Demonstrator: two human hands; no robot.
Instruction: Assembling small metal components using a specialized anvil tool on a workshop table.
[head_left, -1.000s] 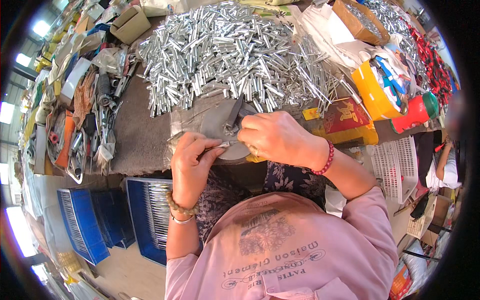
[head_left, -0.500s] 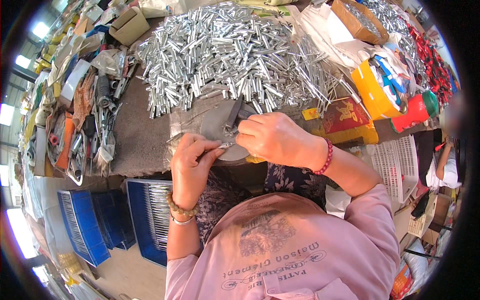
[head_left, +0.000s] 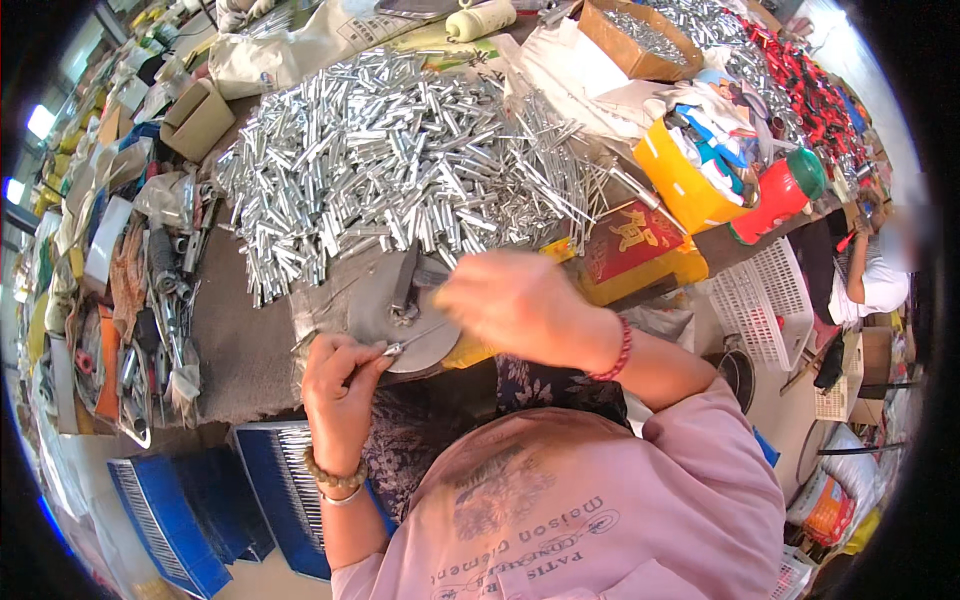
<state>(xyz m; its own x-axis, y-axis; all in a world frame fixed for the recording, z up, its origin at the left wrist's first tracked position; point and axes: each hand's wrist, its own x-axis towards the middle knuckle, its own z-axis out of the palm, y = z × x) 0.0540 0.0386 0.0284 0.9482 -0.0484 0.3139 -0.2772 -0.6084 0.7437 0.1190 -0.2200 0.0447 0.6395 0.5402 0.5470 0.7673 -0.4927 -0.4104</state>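
right hand [head_left: 520, 305]: motion-blurred, fingers not separable, grasp unclear | left hand [head_left: 338, 385]: pinches thin metal piece [head_left: 400, 347], its end too small to tell | blue crates [head_left: 200, 505]: cut by dark rim | co-worker [head_left: 875, 270]: mostly out of frame

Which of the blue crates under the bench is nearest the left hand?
The right-hand blue crate, directly below the left hand and beside its wrist. The other blue crate sits farther left.

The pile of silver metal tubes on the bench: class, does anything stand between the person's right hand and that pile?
Nothing visible does. The right hand, blurred, hovers at the near edge of the pile of metal tubes, with only the grey round plate below it. The left hand holds a small metal piece off to the side.
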